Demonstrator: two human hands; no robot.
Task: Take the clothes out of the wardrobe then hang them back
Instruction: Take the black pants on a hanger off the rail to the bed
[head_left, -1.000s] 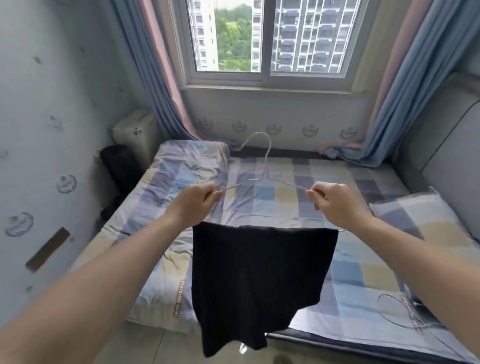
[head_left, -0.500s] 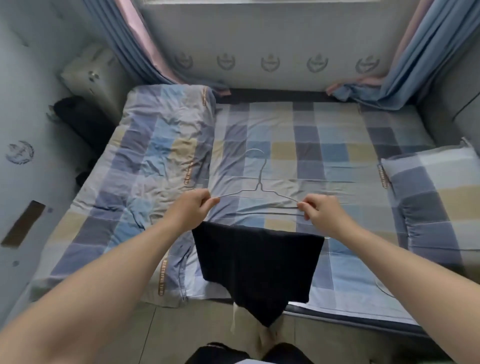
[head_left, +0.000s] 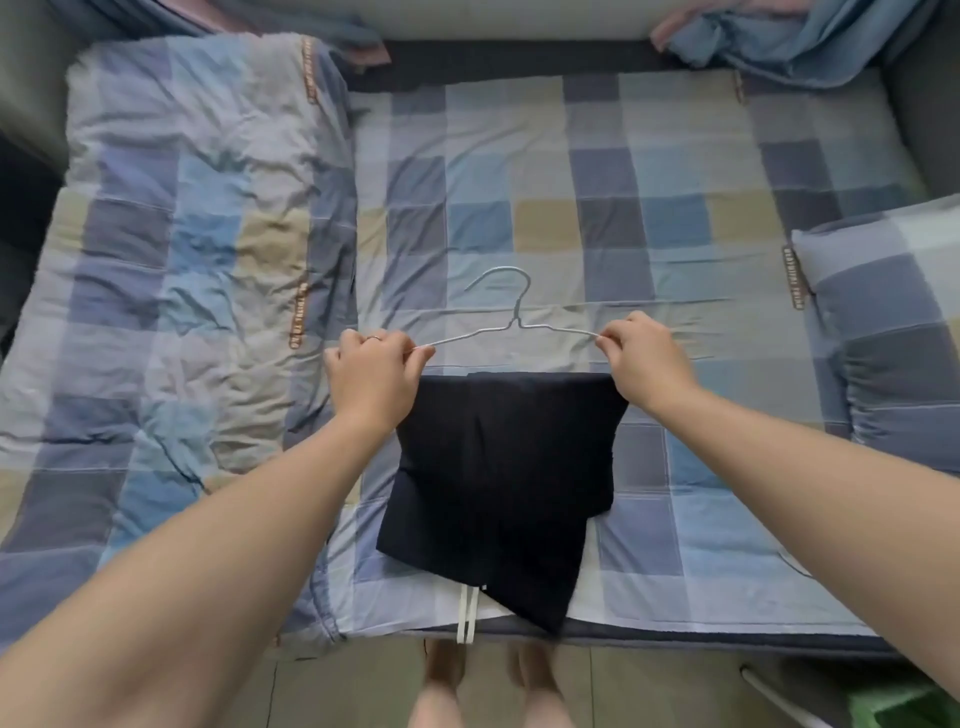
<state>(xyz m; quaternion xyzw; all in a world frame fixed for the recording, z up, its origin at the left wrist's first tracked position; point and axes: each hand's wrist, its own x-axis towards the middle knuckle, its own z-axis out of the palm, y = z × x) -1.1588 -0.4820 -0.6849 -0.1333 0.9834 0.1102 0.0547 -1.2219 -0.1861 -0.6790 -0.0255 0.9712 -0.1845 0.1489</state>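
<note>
At frame centre the left hand (head_left: 371, 379) pinched the hanger (head_left: 511, 326) at its left end and the right hand (head_left: 644, 364) at its right end, fingers curled on the wire. The black garment (head_left: 498, 467) hung from it, spread on the bed (head_left: 519, 171) below the hands, its lower corner past the near edge

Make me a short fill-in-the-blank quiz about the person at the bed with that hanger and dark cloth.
1. The left hand and right hand each pinch an end of the wire hanger; a ring shows on the ____ one.
2. The hanger's hook points ____ from the person.
3. The dark garment draped on it spreads over the checked sheet, with the pillow on the person's ____ side.

Missing words: left; away; right.
</note>
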